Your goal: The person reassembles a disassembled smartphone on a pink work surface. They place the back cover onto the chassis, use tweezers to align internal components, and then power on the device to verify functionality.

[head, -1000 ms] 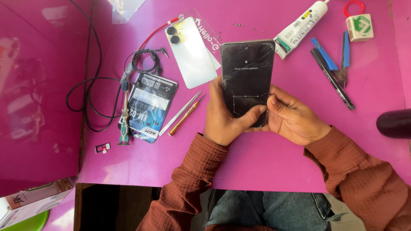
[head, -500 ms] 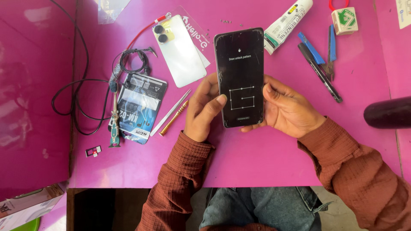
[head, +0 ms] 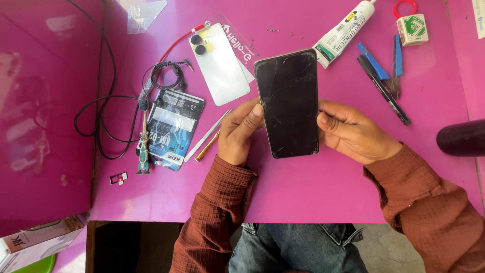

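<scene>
Scanning from the left, I see a black cable [head: 96,108] looping over the pink table [head: 313,192], a small card tray [head: 118,178] near the front edge, and a dark printed pouch [head: 172,126] with thin tweezers [head: 207,135] and a small screwdriver [head: 207,146] lying just beside it. Above them lies a pale back cover [head: 220,64], camera rings up. My left hand [head: 241,134] grips the phone's left edge, thumb pressed on the glass rim and fingers curled behind it. The phone [head: 288,103] is held between both hands just above the table's middle, screen up, dark and webbed with cracks. My right hand [head: 353,132] clasps the right edge, thumb on the front, fingers wrapped under; both hands are closed on the phone. Beyond the top right corner lies a white glue tube [head: 343,28], then a black pen [head: 383,90], blue-handled tools [head: 384,63] and a small green-and-white box [head: 411,29]. A dark rounded object [head: 462,137] pokes in at the right edge; I cannot tell what it is.
</scene>
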